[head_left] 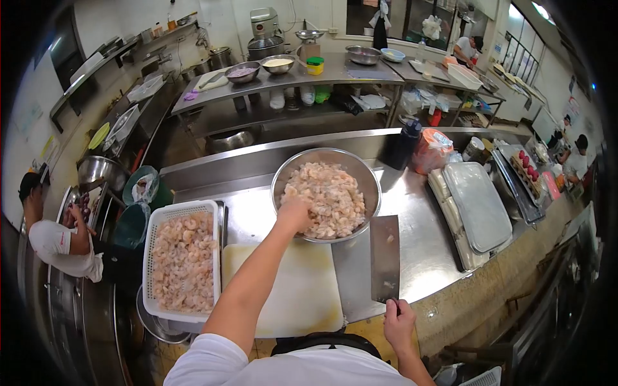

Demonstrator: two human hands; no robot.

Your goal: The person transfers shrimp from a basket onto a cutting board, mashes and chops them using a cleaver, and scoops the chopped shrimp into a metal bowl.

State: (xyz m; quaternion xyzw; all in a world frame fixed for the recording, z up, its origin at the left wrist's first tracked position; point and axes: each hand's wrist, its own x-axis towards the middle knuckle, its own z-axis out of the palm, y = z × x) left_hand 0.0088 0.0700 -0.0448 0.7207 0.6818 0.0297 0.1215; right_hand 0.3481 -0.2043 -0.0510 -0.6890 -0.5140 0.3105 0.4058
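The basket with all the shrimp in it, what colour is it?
White. The basket shows best in the head view, left of the cutting board.

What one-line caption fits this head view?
Left hand reaches into metal bowl of peeled shrimp; right hand grips cleaver beside cutting board.

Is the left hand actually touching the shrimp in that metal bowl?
Touching. The head view shows the left hand resting on the shrimp piled in the metal bowl.
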